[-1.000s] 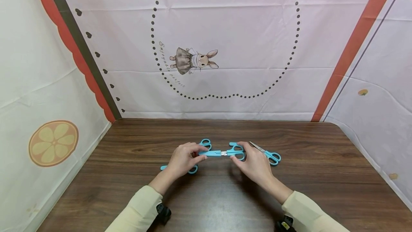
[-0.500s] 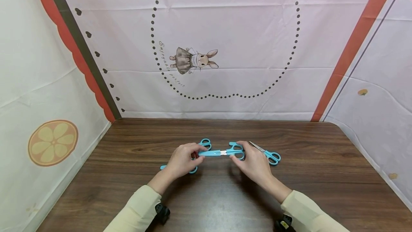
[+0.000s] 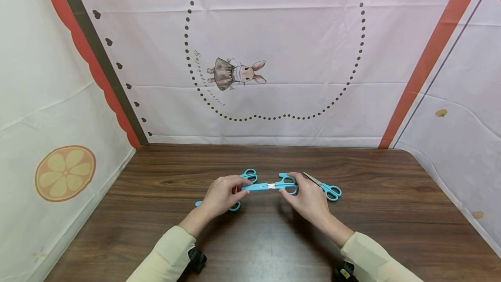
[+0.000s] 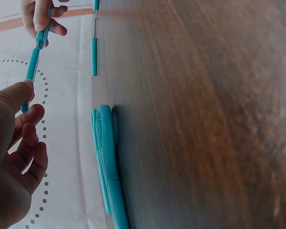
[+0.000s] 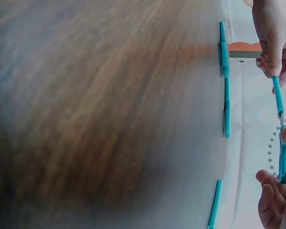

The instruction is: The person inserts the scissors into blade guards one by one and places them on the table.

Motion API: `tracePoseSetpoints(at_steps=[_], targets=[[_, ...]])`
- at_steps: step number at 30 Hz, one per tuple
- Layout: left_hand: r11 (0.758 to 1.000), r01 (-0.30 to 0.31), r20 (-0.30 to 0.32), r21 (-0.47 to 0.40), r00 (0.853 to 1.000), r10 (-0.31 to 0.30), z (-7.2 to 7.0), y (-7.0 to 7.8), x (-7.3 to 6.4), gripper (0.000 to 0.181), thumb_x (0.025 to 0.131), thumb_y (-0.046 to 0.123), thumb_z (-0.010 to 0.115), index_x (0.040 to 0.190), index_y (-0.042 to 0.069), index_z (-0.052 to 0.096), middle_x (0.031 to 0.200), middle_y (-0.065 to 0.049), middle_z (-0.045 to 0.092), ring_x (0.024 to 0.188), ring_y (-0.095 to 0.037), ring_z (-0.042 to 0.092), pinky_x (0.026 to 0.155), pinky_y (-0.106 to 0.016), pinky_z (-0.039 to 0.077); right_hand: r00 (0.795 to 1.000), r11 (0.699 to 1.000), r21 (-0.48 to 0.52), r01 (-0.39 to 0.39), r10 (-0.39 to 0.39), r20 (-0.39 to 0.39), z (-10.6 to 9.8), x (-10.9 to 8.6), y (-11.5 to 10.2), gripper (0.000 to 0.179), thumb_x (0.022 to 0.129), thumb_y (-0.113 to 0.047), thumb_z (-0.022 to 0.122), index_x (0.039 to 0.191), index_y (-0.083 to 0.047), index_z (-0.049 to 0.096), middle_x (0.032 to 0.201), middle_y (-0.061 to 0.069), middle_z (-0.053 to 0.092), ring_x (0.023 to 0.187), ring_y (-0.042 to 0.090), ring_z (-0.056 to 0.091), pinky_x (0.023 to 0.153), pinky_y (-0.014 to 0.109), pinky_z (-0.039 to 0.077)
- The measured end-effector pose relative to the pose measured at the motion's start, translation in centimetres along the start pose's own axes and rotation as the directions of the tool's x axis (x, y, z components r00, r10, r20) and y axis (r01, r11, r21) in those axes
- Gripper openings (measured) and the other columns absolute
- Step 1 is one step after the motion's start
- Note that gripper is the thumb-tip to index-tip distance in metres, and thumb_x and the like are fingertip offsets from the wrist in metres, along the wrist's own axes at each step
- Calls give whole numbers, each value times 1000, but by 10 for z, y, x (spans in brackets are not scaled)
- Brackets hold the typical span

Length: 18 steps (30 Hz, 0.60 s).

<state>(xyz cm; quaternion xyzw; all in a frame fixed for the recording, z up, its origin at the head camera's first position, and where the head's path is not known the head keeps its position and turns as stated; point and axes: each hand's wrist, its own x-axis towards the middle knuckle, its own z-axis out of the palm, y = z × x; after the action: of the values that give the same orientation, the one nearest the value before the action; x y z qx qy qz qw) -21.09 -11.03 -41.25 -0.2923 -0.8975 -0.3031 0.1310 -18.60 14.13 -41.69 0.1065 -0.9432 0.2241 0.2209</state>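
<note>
In the head view my left hand [image 3: 225,193] pinches a light blue blade cover [image 3: 256,186] between thumb and fingertips. My right hand [image 3: 311,197] holds the blue handles of a pair of scissors [image 3: 286,183]. A short length of metal blade [image 3: 272,186] shows between handles and cover, which lie in one line. Both wrist views show the held scissors [image 5: 284,155] and cover [image 4: 32,64] raised above the table. My left hand and wrist partly hide two more pairs of blue scissors, one with its handles [image 3: 249,174] behind the hand, another with a handle loop [image 3: 235,206] below it.
Right of my right hand lies a pair of scissors [image 3: 332,191] with bare blades pointing back left. A blue strip [image 3: 283,175] lies just behind the right fingers, partly hidden. The brown wooden table [image 3: 250,247] ends at a printed cloth [image 3: 297,55] behind, with cloth sides.
</note>
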Motion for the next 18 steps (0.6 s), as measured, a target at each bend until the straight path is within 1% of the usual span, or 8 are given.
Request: tracePoseSetpoints(at_steps=[7,12,18], targets=[[1000,-27,-20,5,999,27,-1,-1,1,17,82,18,70,99,20,71,68,18,51,55,2,42,48,-17,37,1000,1000,2,7,-7,-3,1,0,0,50,75,-39,74,116,-14,60,54,-11,40,43,4,33,41,23,26],[1000,-26,-20,14,999,26,-1,-1,1,17,82,18,70,99,23,70,69,18,51,55,2,42,48,-17,37,1000,1000,6,20,-20,-13,1,1,0,49,75,-39,74,114,-14,60,54,-12,40,43,4,33,41,23,26],[1000,-18,-14,7,1000,18,-2,0,1,16,83,21,69,99,17,71,70,17,52,56,1,43,48,-17,37,999,999,11,33,-33,-31,1,2,0,48,74,-40,74,113,-14,61,53,-12,40,43,4,32,41,23,25]])
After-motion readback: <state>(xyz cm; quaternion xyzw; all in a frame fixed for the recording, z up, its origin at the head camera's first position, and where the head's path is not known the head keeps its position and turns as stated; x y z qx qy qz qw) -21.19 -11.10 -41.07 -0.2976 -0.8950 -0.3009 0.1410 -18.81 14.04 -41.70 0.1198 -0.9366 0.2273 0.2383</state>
